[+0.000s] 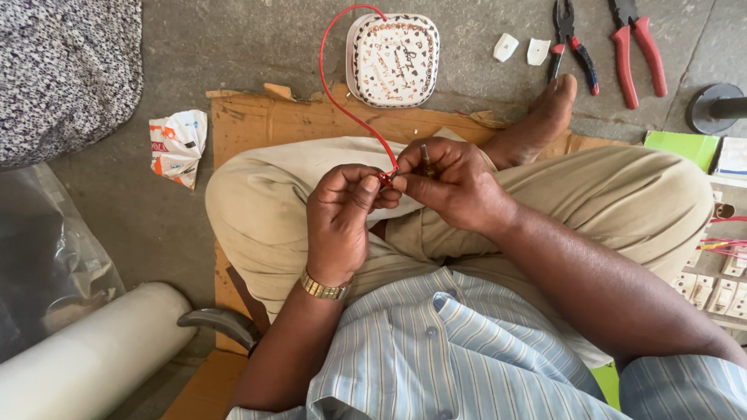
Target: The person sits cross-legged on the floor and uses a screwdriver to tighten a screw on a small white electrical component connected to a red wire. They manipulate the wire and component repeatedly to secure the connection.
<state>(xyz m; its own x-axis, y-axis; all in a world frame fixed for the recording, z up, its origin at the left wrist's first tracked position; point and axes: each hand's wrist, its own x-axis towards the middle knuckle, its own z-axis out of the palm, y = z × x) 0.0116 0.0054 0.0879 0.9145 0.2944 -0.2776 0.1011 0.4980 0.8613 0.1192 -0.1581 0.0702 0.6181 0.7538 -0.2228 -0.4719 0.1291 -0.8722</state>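
- Pinching the red wire (342,109) end between both thumbs over our lap, left hand (340,222) and right hand (447,180) grip it
- Patterned dish (393,58), pliers (572,47) ahead
- Bare concrete floor (233,47) beyond our knees

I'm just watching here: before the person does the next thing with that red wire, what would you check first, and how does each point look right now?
1. Red wire end pinched between both hands: ok, left hand and right hand meet on it.
2. Small metal tool in the right hand: cannot tell its kind, mostly hidden.
3. Wire runs free: ok, it loops up to the patterned square dish without snagging.
4. Pliers within reach: ok, lying on the floor beyond the foot.
5. Wire end stripped: cannot tell, fingers cover it.
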